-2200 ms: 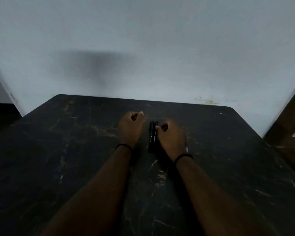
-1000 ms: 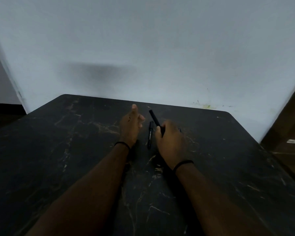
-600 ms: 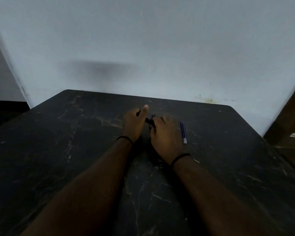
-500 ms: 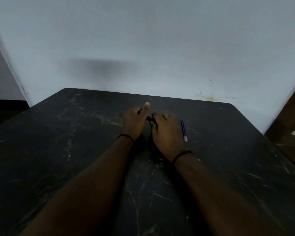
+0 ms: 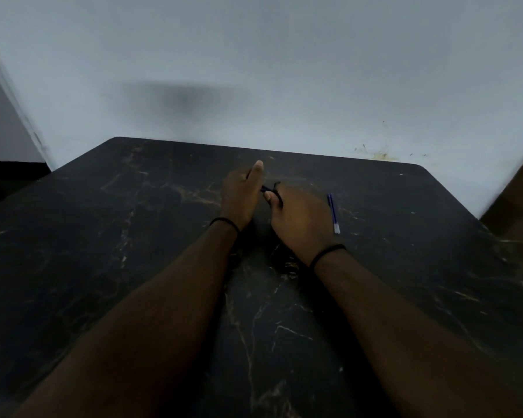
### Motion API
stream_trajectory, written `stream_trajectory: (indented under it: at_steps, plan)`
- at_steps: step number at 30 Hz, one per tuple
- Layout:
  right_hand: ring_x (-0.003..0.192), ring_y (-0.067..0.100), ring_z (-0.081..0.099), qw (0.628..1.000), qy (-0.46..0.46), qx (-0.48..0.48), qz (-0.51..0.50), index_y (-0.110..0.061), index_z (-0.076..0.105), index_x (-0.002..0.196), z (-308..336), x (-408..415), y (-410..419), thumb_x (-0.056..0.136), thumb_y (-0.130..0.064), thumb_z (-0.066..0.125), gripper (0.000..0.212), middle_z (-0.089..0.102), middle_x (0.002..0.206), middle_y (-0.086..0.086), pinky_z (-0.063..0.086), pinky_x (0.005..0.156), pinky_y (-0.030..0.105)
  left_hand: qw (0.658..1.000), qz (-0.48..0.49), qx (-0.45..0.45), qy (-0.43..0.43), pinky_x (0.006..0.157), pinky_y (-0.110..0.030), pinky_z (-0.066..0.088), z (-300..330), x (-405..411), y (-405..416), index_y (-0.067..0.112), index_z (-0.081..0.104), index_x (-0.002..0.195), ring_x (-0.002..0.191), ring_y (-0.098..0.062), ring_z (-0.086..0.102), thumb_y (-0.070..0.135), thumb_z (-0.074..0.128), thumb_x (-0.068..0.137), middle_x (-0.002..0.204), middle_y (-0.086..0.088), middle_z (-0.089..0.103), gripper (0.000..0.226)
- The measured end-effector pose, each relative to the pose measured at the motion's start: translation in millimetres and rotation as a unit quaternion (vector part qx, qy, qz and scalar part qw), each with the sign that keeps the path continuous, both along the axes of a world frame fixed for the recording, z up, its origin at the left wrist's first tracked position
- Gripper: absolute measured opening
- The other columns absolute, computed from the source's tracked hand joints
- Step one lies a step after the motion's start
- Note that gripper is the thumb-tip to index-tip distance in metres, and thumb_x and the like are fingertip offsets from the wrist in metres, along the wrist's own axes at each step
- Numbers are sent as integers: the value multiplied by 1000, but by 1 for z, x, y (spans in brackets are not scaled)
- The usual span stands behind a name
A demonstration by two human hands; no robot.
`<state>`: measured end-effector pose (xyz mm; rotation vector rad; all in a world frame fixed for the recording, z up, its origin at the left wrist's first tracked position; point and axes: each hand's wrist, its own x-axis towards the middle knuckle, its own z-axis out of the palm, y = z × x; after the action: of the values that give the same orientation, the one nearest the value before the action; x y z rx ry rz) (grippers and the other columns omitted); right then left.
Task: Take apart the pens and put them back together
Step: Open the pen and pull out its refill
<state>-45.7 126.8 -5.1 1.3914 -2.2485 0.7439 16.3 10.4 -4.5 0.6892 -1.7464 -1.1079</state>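
Observation:
A black pen (image 5: 269,190) is held between both hands over the middle of the dark marble table (image 5: 133,236). My left hand (image 5: 242,197) grips its left end with the thumb raised. My right hand (image 5: 299,218) grips its right part, and most of the pen is hidden by the fingers. A second black pen, seen earlier on the table between the hands, is hidden now. A thin blue refill with a white tip (image 5: 333,213) lies on the table just right of my right hand.
A pale wall (image 5: 254,70) rises right behind the table's far edge. A dark wooden piece (image 5: 520,200) stands past the table's right corner. Both forearms rest across the near half of the table.
My right hand lifted one black pen off the table and brought it to my left hand. Both hands now grip it. The blue refill came into view to the right.

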Motion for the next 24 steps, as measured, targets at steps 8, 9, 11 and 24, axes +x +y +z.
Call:
stream_trajectory:
  at_steps: [8,9,11,24]
  plan:
    - [56,13,50,999,-37,20,-29,-24,52,70,6,3,7,98,-59,39,47,48,59,-7,38,52,30,1000,15,-7,16,55,-31,21,3,3,2,22,31,53,49,-12,23,28,46,102,51,4,26,51]
    - [56,13,50,999,-41,18,-28,-24,53,70,6,3,8,98,-61,39,48,48,59,-7,38,52,30,1000,16,-13,14,54,-30,21,3,4,2,21,32,54,49,-11,23,28,46,102,51,3,27,51]
    - [55,10,49,999,-40,14,-29,-25,53,72,6,4,11,98,-61,38,47,47,58,-8,34,50,28,999,33,-31,2,54,-30,22,5,5,2,21,34,55,49,-10,25,28,44,103,52,3,28,50]
    - [58,11,46,993,-103,-13,-57,-23,50,71,8,-16,20,98,-58,42,45,45,60,-8,30,58,28,896,255,-109,-347,97,-47,45,8,29,-36,1,63,118,115,-38,56,53,38,101,123,-23,60,60]
